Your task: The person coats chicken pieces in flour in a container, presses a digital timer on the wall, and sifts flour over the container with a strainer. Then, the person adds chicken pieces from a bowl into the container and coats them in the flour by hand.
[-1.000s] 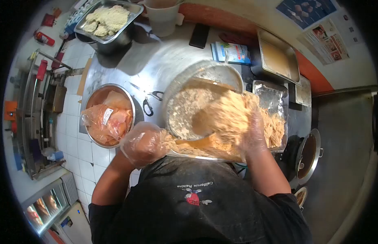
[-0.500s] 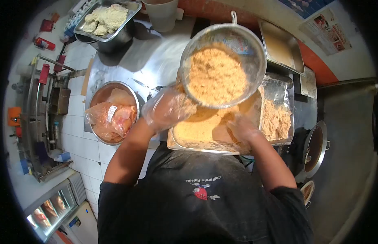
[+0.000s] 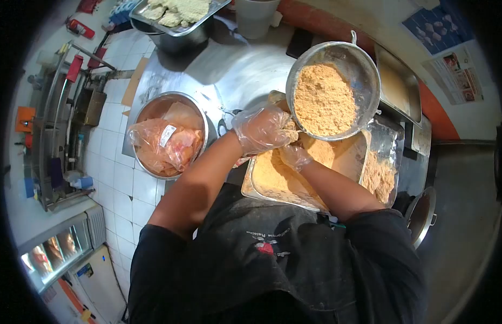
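Note:
A large round sieve holds a heap of orange-tan, clumpy breading. My left hand, in a clear plastic glove, is closed around the sieve's handle end, at the lower left of the rim. Just below it is my right hand, also gloved and dusted with breading; its fingertips are hidden against the left hand and the sieve. Beneath both hands lies a rectangular metal tray with loose yellow-orange flour in it. The sieve overhangs the tray's far side.
To the left, a steel bowl holds bagged raw meat. Behind it, a tray of pale dough-like pieces rests on a dark pot. A second tray with breading stands right, near a pan. Scissors lie beside the bowl.
My right hand has moved from over the tray's flour up against my left hand. The sieve now looks less blurred. The whole view has shifted and turned.

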`<state>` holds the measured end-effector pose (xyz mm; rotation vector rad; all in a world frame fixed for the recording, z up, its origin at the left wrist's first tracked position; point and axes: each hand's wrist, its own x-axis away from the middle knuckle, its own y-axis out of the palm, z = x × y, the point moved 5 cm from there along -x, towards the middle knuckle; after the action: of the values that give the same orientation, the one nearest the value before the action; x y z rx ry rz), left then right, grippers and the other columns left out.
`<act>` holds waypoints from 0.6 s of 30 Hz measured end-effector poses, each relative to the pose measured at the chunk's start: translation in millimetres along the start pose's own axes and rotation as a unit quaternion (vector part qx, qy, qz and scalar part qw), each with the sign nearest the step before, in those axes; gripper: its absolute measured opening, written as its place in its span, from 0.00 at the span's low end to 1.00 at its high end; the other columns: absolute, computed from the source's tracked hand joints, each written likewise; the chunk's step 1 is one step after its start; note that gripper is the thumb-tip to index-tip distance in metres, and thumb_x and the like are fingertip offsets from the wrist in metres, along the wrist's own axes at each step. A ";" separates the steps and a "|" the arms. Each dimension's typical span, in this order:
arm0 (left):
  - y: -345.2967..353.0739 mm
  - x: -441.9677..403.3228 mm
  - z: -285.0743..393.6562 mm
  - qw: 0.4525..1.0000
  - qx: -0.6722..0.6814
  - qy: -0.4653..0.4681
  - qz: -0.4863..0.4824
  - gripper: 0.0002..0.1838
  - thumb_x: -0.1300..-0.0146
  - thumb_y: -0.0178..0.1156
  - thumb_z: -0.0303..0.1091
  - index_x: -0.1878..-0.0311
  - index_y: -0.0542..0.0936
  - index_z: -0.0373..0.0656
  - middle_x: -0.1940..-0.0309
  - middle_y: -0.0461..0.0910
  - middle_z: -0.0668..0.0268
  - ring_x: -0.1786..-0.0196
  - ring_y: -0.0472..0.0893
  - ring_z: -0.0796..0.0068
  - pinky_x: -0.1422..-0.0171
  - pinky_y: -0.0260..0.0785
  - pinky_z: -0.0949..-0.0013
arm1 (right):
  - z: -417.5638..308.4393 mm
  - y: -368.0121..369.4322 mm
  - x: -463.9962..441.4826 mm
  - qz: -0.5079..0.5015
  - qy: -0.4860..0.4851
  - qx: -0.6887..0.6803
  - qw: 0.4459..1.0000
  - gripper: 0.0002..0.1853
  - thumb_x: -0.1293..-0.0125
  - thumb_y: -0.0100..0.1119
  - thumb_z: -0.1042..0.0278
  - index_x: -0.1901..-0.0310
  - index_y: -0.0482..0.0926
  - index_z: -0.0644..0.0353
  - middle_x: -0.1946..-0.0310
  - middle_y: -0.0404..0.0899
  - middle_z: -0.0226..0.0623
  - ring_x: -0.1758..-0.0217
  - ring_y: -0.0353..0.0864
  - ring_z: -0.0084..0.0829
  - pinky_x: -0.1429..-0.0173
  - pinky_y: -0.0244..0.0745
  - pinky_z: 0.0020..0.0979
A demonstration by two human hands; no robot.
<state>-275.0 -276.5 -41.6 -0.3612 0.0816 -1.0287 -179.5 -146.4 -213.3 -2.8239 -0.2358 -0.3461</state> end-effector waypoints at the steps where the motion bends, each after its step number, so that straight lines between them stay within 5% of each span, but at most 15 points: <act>1: -1.6 0.8 0.3 1.000 -0.007 0.022 0.013 0.14 0.35 0.72 0.37 0.52 0.86 0.38 0.59 0.88 0.57 0.58 0.82 0.68 0.48 0.76 0.61 | -23.6 -3.4 7.7 -0.019 0.009 0.126 0.992 0.21 0.19 0.51 0.53 0.33 0.76 0.53 0.31 0.76 0.41 0.28 0.73 0.33 0.30 0.72 0.41; 5: -2.6 0.5 3.9 0.997 -0.032 0.055 0.041 0.16 0.38 0.69 0.44 0.60 0.86 0.37 0.67 0.86 0.52 0.66 0.81 0.57 0.56 0.74 0.56 | -16.3 9.7 26.7 -0.111 0.140 0.070 0.981 0.22 0.18 0.51 0.52 0.32 0.77 0.54 0.33 0.78 0.41 0.27 0.72 0.34 0.26 0.68 0.37; 8: -7.7 6.7 20.9 0.996 -0.061 0.032 0.058 0.18 0.41 0.68 0.47 0.62 0.86 0.38 0.68 0.85 0.49 0.67 0.82 0.51 0.57 0.74 0.53 | -12.7 27.9 52.4 -0.079 0.154 -0.284 0.943 0.24 0.17 0.51 0.52 0.30 0.75 0.57 0.32 0.78 0.39 0.25 0.70 0.34 0.22 0.63 0.36; 10: -10.6 7.6 23.5 0.995 -0.074 0.030 0.067 0.19 0.41 0.68 0.47 0.61 0.86 0.38 0.68 0.85 0.48 0.66 0.83 0.50 0.57 0.75 0.53 | -18.5 31.3 55.7 -0.036 0.172 -0.400 0.900 0.24 0.18 0.52 0.54 0.30 0.75 0.59 0.33 0.79 0.39 0.27 0.72 0.33 0.22 0.63 0.36; 15: -7.4 4.0 17.2 0.987 -0.098 0.084 0.096 0.18 0.40 0.67 0.47 0.59 0.87 0.39 0.66 0.86 0.49 0.63 0.86 0.49 0.53 0.77 0.53 | -26.7 22.3 61.4 0.022 0.252 -0.217 0.943 0.23 0.19 0.50 0.56 0.33 0.76 0.63 0.38 0.83 0.43 0.34 0.82 0.35 0.25 0.74 0.41; 18: -10.8 6.7 23.2 0.982 -0.149 0.068 0.098 0.19 0.40 0.68 0.48 0.59 0.87 0.40 0.65 0.86 0.49 0.61 0.86 0.49 0.49 0.78 0.54 | -27.0 25.1 59.6 -0.045 0.327 -0.380 0.864 0.22 0.19 0.48 0.56 0.34 0.77 0.63 0.37 0.82 0.45 0.36 0.84 0.39 0.29 0.79 0.45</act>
<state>-275.0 -281.2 -15.6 -0.5438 0.3901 -0.8450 -123.3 -170.7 -179.3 -3.1694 -0.0806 -1.7072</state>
